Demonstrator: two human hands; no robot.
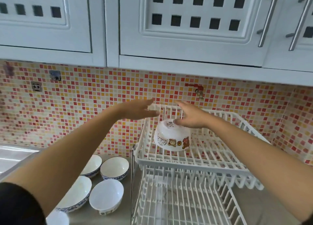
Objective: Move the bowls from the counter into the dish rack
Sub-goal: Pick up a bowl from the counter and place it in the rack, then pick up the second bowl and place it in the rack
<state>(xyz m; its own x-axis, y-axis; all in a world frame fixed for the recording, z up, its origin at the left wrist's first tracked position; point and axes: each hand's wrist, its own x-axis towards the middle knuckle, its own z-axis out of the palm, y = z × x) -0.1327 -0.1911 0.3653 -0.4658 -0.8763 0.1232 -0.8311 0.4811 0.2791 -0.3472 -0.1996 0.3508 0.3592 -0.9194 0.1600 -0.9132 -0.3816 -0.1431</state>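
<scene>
White porcelain bowls with blue-patterned rims (108,196) sit mouth-up nearest me on the grey table (125,213), still awaiting transfer. Beyond them, the white plastic two-tier dish rack (199,163) carries one white cartoon-printed bowl (171,140) on its upper tier, inverted, foot up and mouth down, presumably so it drains; its axis tilts slightly toward me. Farther on, my left hand (140,111) hovers spread and empty. My right hand (189,116) is open, fingers touching the bowl's foot, I judge steadying it.
</scene>
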